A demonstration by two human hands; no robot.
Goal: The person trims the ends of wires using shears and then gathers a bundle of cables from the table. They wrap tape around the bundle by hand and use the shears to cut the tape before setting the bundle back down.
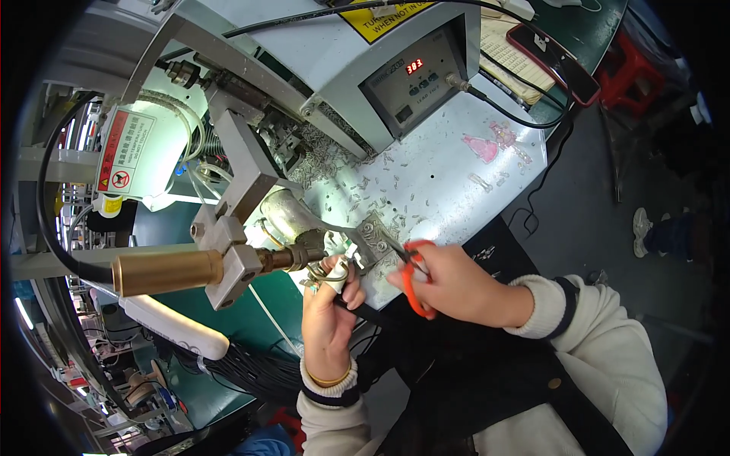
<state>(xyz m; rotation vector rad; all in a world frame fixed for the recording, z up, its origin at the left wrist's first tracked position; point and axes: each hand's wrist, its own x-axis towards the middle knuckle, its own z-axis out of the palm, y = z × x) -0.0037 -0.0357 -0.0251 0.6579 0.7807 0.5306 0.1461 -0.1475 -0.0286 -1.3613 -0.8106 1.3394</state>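
One right hand (pixel 464 285), mid-frame, grips one pair of orange-handled scissors (pixel 411 295); one left hand (pixel 328 319) pinches one white piece (pixel 340 245).

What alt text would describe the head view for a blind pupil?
A person's right hand grips orange-handled scissors, the left hand near the tip of a brass-coloured tool. Silvery bits litter the pale worktop beside a grey machine.

That machine (pixel 338 45) wears a yellow warning label (pixel 372 27) at twelve o'clock, red panel digits (pixel 414 67) toward one; a pale guard (pixel 176 125), a warning sign (pixel 127 152) at ten.
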